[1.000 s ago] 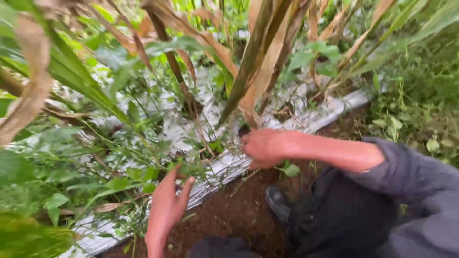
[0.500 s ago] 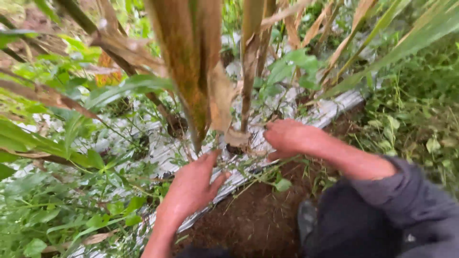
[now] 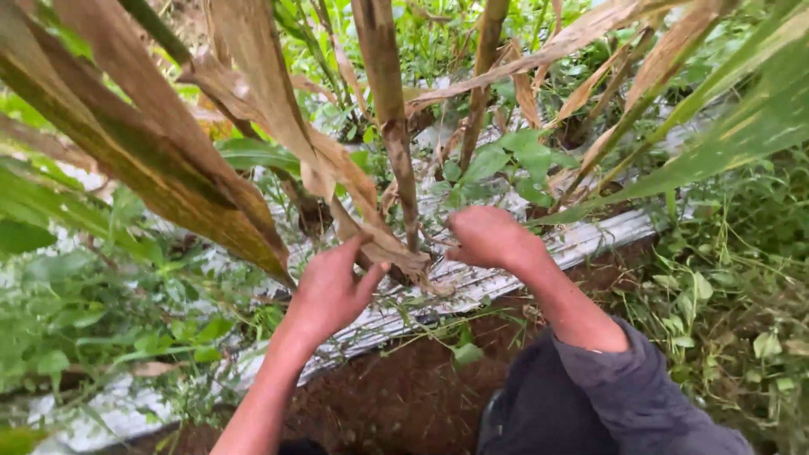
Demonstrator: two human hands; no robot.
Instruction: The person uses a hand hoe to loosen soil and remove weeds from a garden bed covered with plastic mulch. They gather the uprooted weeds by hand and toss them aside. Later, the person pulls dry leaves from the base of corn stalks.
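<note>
Left hand (image 3: 330,291): reaching forward, grip half open, fingers at a dry brown leaf (image 3: 383,244), firm hold cannot be told. Right hand (image 3: 489,238): curled into a loose fist, contents hidden, just beside the stalk (image 3: 392,126). Stalk: upright, brown-green, withered leaves, rising from silver mulch sheet (image 3: 590,240) between both hands. Bare soil (image 3: 396,396) below.
</note>
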